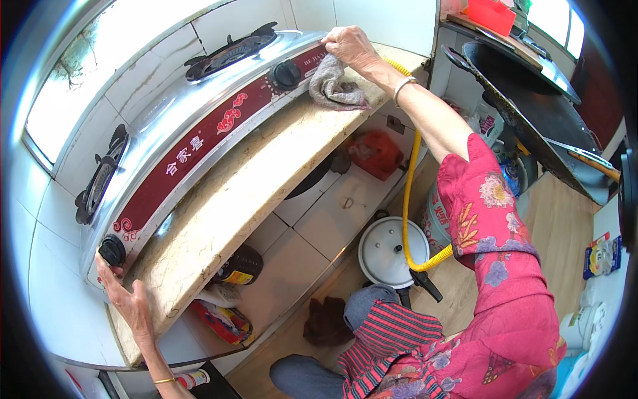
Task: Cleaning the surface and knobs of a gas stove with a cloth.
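A two-burner gas stove with a dark red front panel stands on a cream marble counter. My left hand holds its left front corner, fingertips just under the black left knob; its thumb stays apart. At the far right end, my right hand is closed on the stove's front corner, past the black right knob. A crumpled grey cloth lies on the counter directly below that hand; whether the fingers also hold it is hidden.
A yellow corrugated gas hose runs from the counter down to the floor. A pressure cooker stands there beside my knees. Under the counter are a dark bottle and a red bag. A large wok leans at the right.
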### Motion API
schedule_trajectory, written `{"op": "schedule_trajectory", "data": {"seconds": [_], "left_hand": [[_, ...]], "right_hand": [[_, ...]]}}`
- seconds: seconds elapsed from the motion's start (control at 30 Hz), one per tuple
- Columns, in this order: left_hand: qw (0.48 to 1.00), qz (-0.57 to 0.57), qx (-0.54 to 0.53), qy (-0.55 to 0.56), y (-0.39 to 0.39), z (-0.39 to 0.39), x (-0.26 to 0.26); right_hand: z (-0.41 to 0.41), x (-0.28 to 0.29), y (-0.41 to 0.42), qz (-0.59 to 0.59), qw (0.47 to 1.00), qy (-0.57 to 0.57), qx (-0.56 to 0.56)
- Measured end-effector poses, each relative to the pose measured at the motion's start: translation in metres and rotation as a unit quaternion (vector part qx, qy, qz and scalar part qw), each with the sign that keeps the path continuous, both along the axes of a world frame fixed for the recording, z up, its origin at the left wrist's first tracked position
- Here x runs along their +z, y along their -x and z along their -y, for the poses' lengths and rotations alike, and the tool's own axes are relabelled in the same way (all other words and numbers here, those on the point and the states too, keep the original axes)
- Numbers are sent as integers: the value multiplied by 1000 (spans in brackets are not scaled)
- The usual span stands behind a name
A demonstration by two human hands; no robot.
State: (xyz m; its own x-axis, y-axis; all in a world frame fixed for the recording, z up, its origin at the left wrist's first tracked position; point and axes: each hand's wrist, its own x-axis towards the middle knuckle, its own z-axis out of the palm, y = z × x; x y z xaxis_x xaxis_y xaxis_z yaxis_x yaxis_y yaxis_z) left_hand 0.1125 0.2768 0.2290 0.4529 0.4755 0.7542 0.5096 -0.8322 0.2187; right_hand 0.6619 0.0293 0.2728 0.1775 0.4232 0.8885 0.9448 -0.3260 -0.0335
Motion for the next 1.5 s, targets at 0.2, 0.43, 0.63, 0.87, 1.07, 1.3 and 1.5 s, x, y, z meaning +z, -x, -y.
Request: {"op": "schedule_trajectory", "data": {"seconds": [0.2,0.43,0.63,0.87,1.07,1.3,1.5], "left_hand": [[1000,6,-7,-14,-2,2,-2],[1000,0,3,-6,-2,3,-1],[1000,1,-15,6,-4,8,1],[1000,-1,-9,12,-4,9,-1],[1000,-2,19,3,-3,7,-1],[1000,5,-9,-10,-5,4,-2],[1000,4,-3,-3,-3,3,-2]], "right_hand": [[-3,-6,-1,-55,995,-69,-39],[41,-25,-13,-205,961,-50,-180],[23,-24,0,-191,971,-137,-40],[5,-26,8,-123,983,-128,-35],[10,-41,23,-123,989,-84,11],[30,-43,17,-204,976,71,-33],[37,-3,-4,-262,954,-147,-3]]}}
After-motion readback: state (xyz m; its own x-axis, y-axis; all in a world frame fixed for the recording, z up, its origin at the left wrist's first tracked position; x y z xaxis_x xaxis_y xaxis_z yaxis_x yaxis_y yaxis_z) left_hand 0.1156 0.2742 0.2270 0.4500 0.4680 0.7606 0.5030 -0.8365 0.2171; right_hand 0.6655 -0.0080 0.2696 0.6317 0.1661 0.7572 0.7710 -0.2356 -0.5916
